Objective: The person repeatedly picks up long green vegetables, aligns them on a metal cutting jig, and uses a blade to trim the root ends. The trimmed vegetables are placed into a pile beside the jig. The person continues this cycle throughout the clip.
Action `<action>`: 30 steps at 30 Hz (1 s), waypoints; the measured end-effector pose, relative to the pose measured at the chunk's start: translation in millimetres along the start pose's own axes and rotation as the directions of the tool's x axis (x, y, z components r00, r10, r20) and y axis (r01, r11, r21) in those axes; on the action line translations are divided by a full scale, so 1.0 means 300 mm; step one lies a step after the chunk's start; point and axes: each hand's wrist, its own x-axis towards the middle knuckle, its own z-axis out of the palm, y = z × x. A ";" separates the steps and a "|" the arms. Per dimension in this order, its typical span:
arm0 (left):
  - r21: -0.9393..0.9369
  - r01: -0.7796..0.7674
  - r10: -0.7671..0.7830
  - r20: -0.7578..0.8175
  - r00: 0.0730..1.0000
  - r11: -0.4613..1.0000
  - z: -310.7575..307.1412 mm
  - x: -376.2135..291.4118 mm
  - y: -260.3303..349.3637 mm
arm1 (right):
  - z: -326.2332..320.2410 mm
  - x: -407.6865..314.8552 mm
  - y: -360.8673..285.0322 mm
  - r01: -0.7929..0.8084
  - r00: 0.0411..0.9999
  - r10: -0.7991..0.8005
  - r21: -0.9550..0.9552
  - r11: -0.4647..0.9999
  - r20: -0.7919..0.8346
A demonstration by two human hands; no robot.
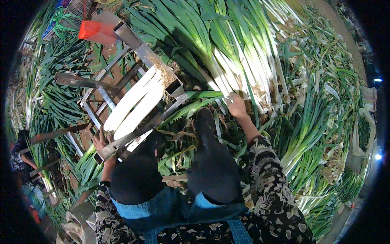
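Note:
Several thick leeks [137, 103] lie on a metal frame [137, 131], their roots against its upper corner and their green leaves hanging at the lower left. My left hand [104, 141] is around the stalks by the frame's lower end; the frame partly hides it. To the right, my right hand [236, 105] reaches to the white lower stalks of a leek in a big pile [243, 67], fingertips at a stalk near the roots. Whether the fingers grip it is hard to tell. A long green leaf runs from there toward the frame.
Cut leaves and more leeks [304, 131] cover the ground at right. An orange-red plastic object [97, 30] hangs by the frame's top, near green twine [62, 19]. Another person [26, 158] works at far left with leeks on a similar frame.

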 end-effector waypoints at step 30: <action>0.048 0.171 -0.176 0.140 0.974 0.984 -0.075 0.017 0.094 | -0.654 -0.312 -0.546 -0.210 0.934 0.025 0.492 0.845 0.356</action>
